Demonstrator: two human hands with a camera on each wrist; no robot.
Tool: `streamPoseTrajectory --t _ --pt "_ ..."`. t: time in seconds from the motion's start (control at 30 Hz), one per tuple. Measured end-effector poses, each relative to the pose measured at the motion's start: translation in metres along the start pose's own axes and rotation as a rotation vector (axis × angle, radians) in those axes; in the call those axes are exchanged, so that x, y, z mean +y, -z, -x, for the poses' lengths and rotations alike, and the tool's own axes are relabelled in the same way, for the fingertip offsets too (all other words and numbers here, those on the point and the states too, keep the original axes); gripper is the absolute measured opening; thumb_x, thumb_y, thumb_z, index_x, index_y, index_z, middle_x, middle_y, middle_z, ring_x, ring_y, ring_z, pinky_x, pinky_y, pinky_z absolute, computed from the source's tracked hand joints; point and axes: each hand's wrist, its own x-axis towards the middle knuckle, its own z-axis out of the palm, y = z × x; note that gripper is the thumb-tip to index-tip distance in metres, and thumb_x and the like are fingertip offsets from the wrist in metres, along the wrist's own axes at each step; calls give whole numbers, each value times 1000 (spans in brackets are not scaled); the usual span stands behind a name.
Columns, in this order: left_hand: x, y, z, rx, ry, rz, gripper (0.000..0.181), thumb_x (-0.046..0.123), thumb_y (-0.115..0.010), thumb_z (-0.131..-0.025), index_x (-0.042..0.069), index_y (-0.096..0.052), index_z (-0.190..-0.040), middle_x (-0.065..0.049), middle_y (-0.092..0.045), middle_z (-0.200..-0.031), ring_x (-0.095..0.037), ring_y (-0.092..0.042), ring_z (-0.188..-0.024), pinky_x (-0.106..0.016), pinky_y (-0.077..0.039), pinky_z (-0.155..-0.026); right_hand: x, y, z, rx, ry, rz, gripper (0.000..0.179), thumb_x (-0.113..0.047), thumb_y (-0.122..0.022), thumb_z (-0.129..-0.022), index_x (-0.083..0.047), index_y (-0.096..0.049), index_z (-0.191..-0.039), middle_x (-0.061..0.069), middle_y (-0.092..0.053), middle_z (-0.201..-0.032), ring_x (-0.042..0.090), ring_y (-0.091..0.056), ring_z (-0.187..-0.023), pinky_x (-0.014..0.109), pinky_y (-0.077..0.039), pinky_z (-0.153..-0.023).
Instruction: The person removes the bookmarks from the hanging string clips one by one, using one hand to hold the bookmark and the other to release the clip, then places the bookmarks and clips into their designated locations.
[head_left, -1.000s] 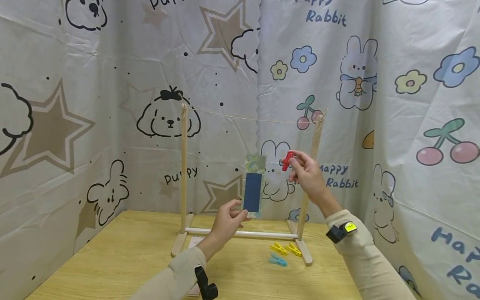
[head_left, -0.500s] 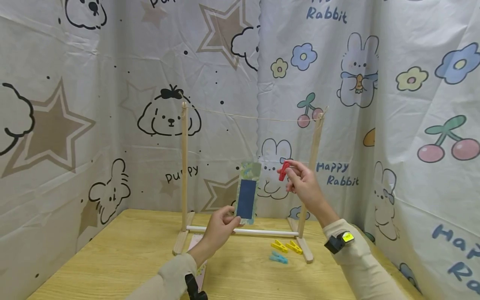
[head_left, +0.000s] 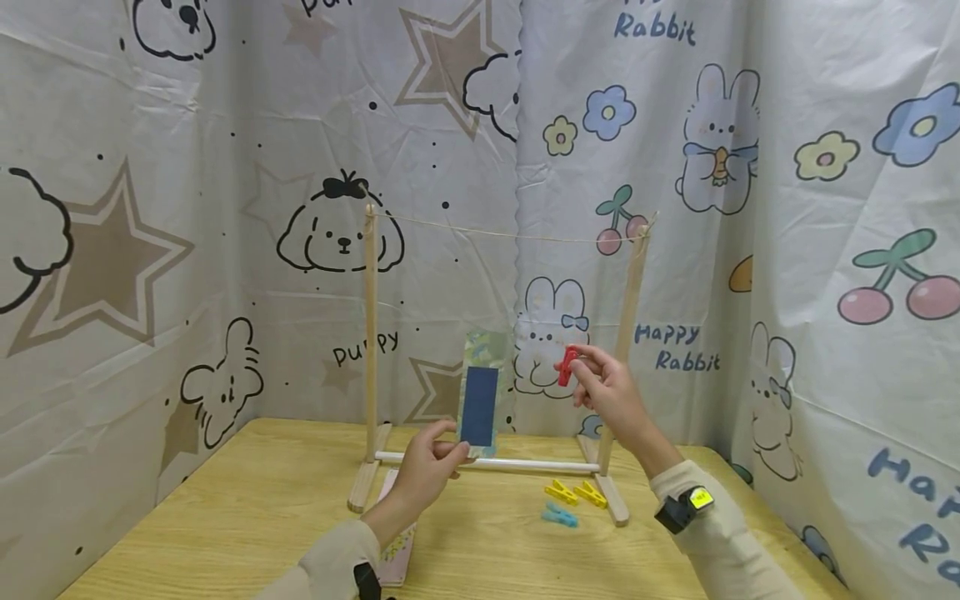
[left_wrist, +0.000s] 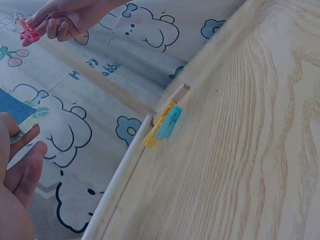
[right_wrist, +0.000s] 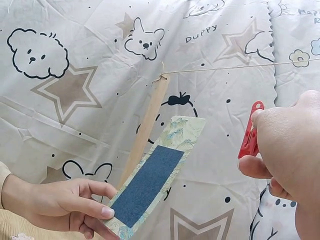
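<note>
My left hand (head_left: 426, 468) pinches the lower end of a bookmark-like card (head_left: 480, 406), pale green patterned with a dark blue panel. The card stands nearly upright in the head view, above the table and below the string (head_left: 517, 236). To its right, my right hand (head_left: 611, 393) pinches a red clothespin (head_left: 567, 365) between thumb and fingers. In the right wrist view the clothespin (right_wrist: 251, 131) and the card (right_wrist: 152, 182) are apart. Both are clear of the string, which runs between two wooden posts.
The wooden frame has a left post (head_left: 371, 333), a right post (head_left: 628, 317) and a white crossbar (head_left: 525, 465). Two yellow clothespins (head_left: 561, 492) and a blue one (head_left: 560, 515) lie near the right foot. A pink patterned card (head_left: 397, 557) lies partly under my left forearm.
My left hand has moved left and down with the card. My right hand has lowered slightly with the red clothespin. More of the pink card on the table now shows.
</note>
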Motion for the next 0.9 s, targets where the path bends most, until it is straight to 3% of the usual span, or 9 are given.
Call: streamPoseTrajectory --t 0.33,0.7,0.9 --pt "-4 11 17 18 1 -1 34 6 -66 -101 -8 -58 -132 -20 -76 -96 -28 -74 -87 -31 -57 -67 11 -2 12 -13 -22 -4 39 -20 -59 -108 2 -55 -140 23 -70 -115 15 -59 -61 23 -51 -56" --pt "-10 16 24 7 33 5 25 3 -67 -99 -8 -62 -121 -20 -76 -94 -34 -74 -90 -28 -56 -64 19 -3 22 0 -82 2 38 -20 -61 -107 1 -58 -138 16 -73 -109 15 -58 -61 24 -51 -57" --pt "-12 19 29 22 45 5 23 1 -67 -99 -8 -63 -119 -20 -76 -92 -40 -73 -91 -27 -55 -64 21 -4 26 0 -87 -2 39 -18 -61 -107 4 -56 -138 22 -71 -112 14 -58 -61 24 -52 -57"
